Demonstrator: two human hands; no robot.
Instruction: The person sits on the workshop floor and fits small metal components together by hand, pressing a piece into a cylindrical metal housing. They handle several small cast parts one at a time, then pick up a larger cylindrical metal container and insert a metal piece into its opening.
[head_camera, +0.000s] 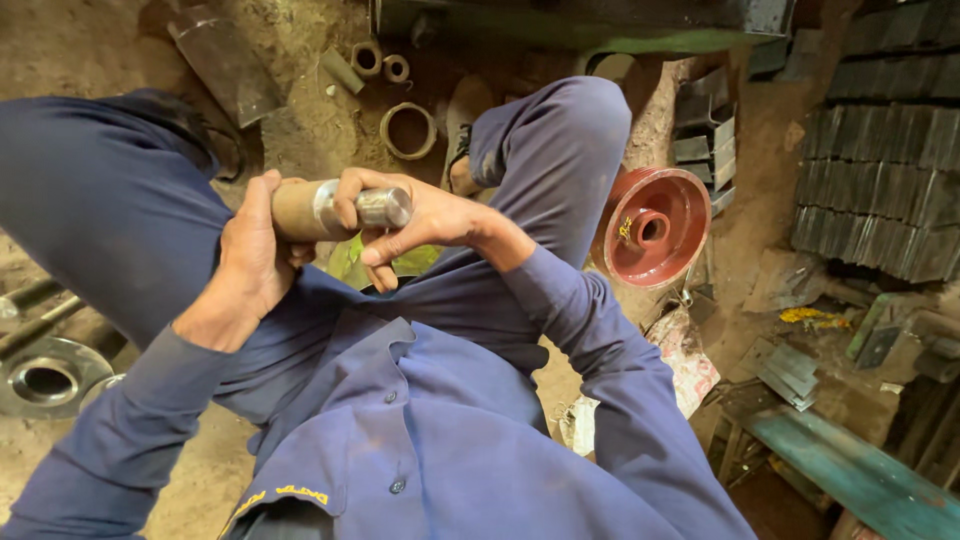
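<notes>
I sit on a dirt floor in blue work clothes, knees raised. A short metal shaft (345, 208), rusty brown at the left and shiny steel at the right, lies across my lap. My left hand (252, 262) grips its brown end. My right hand (410, 222) wraps over the shiny end, fingers curled around it. A green scrap (352, 264) shows just below the shaft between my hands.
A red flanged wheel (655, 226) leans by my right knee. Metal rings (408, 130) and short sleeves (366, 58) lie on the dirt ahead. A steel flange (45, 378) sits at left. Stacked dark metal plates (885, 180) stand at right, a green beam (850, 470) below them.
</notes>
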